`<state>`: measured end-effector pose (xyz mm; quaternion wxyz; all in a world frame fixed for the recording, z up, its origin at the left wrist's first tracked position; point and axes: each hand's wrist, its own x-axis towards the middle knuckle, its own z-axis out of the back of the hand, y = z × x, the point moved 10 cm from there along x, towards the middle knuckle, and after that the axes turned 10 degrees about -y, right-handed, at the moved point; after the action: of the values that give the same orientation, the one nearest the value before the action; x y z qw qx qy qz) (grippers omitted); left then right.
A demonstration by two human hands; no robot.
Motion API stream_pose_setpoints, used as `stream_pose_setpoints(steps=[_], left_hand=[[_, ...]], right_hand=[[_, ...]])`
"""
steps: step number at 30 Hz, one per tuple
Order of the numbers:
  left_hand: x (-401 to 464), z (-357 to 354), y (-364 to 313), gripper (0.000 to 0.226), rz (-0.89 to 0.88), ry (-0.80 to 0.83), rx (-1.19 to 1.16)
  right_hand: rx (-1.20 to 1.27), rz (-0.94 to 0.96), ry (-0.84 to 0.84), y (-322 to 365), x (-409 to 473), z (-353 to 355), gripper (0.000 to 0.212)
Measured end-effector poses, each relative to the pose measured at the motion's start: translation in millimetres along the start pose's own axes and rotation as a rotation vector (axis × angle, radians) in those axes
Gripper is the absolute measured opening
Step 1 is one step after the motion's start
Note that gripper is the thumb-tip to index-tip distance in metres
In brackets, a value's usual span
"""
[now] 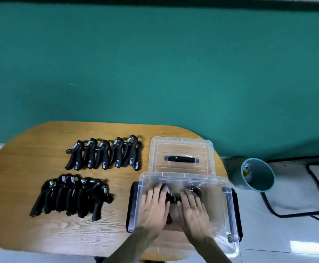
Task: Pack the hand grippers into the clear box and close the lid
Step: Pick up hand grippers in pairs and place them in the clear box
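The clear box (pixel 229 198) with black side latches stands at the table's front right. Both my hands are down inside it. My left hand (pixel 154 207) lies over a black hand gripper (pixel 171 198) with its fingers stretched along it. My right hand (pixel 194 211) covers a second gripper, whose round end (pixel 196 190) shows past the fingertips. The clear lid (pixel 181 149), with a dark handle, lies flat just behind the box. Two rows of black hand grippers lie to the left, a far row (pixel 105 154) and a near row (pixel 71 196).
The oval wooden table (pixel 31 145) ends close behind the lid and right of the box. A teal bin (pixel 257 175) stands on the white floor to the right, beside a black metal frame (pixel 318 186). A green wall rises behind.
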<state>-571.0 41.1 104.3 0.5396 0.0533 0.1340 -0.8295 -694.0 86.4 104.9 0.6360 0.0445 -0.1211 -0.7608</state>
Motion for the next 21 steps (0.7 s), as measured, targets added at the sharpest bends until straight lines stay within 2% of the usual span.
stream_pose_setpoints(steps=[9,13,17,21], left_hand=[[-24,99,118,0.061,0.083,-0.224,-0.003],[-39,130,189,0.064,0.200,-0.283,-0.005],[-63,138,263,0.068,0.290,-0.252,0.028],[-93,126,328,0.074,0.356,-0.154,0.101]], right_hand=[[0.025,0.084,-0.041,148,53,58,0.041],[0.032,0.089,-0.035,210,66,60,0.050],[0.003,0.122,0.007,272,72,47,0.057],[-0.025,0.160,0.063,326,70,27,0.056]])
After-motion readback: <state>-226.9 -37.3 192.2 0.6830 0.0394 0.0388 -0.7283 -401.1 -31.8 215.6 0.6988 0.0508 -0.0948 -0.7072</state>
